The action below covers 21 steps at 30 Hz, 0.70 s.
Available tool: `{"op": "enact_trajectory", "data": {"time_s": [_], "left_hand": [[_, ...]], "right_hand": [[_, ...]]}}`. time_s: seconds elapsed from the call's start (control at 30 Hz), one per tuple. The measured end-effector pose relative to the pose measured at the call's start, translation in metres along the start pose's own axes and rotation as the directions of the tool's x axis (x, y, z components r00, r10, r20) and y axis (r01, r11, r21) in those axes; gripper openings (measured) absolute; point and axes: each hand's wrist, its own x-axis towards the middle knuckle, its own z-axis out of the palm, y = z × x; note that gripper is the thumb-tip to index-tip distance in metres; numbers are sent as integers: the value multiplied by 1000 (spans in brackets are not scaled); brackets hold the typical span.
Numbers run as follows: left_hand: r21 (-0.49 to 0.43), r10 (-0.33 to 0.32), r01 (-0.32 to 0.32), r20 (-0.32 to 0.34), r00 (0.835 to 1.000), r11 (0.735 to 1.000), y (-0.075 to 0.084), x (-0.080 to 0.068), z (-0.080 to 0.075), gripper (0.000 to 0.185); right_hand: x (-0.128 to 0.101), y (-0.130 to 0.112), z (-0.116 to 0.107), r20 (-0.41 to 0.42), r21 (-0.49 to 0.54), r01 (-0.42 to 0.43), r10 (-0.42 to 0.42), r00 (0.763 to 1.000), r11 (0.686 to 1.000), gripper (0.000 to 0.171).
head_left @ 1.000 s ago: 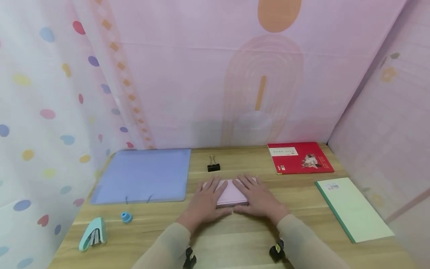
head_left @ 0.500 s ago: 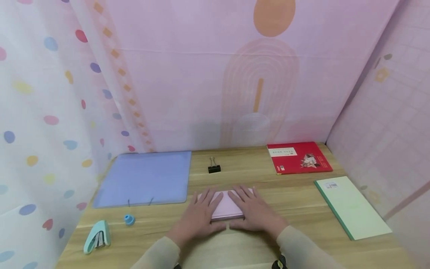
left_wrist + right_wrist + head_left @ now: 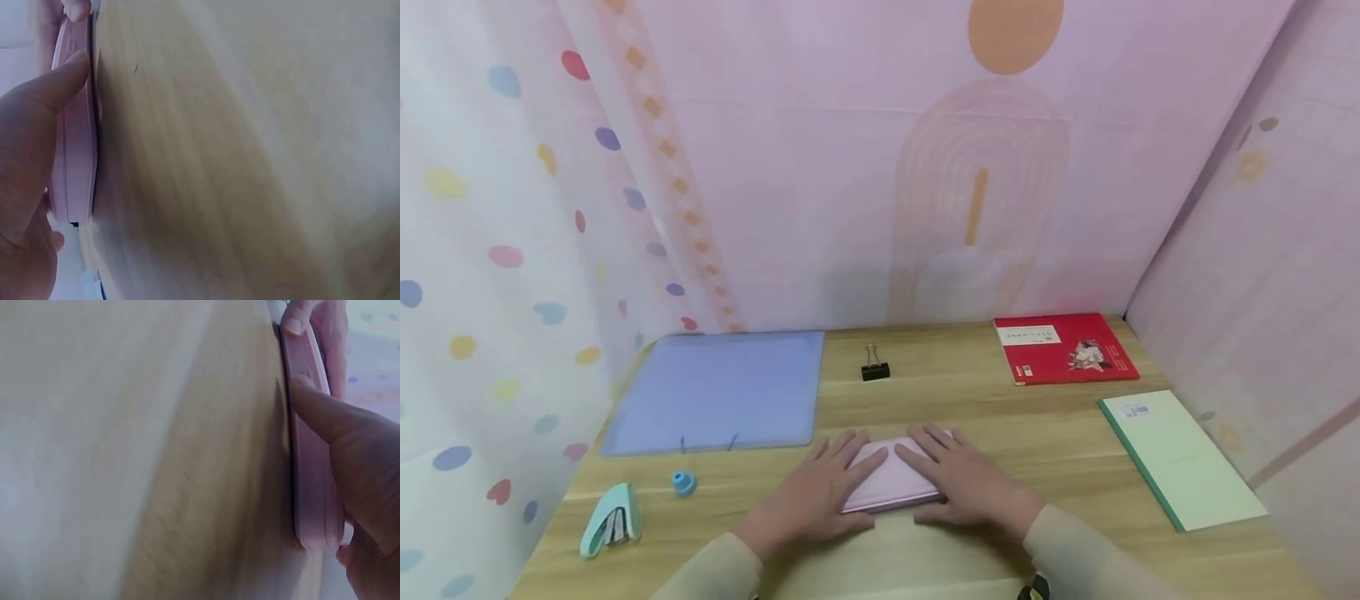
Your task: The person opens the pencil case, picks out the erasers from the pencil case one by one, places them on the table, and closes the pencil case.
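Note:
A thin pink notebook [image 3: 889, 483] lies flat on the wooden table [image 3: 1075, 542], close in front of me. My left hand [image 3: 816, 493] rests on its left half with fingers straight and spread. My right hand [image 3: 964, 482] lies the same way on its right half. In the left wrist view the left thumb [image 3: 44, 112] lies against the edge of the pink notebook [image 3: 75, 156]. In the right wrist view the right thumb [image 3: 331, 419] touches the edge of the pink notebook [image 3: 309, 469] likewise.
A blue plastic folder [image 3: 715, 390] lies at the left, a black binder clip [image 3: 876, 367] behind the hands. A red book [image 3: 1063, 348] and a pale green notebook [image 3: 1180, 458] lie at the right. A mint stapler [image 3: 610, 518] and small blue cap [image 3: 683, 482] sit front left. Fabric walls enclose three sides.
Both hands have slid the pink notebook toward me and slightly left, away from the binder clip. The hands stay flat on it throughout.

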Motion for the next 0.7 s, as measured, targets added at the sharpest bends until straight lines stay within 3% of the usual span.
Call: {"op": "enact_trajectory", "data": {"time_s": [0.17, 0.37, 0.7], "left_hand": [[-38, 81, -81, -17, 997, 996, -5, 5, -3, 89], [-54, 119, -121, -51, 992, 991, -6, 7, -1, 89], [-31, 95, -96, -17, 995, 995, -2, 4, -2, 85]], "right_hand": [[-3, 10, -7, 16, 32, 50, -51, 999, 998, 81], [-6, 13, -11, 20, 66, 71, -72, 997, 995, 79], [-9, 10, -12, -51, 17, 156, -155, 987, 988, 73]]}}
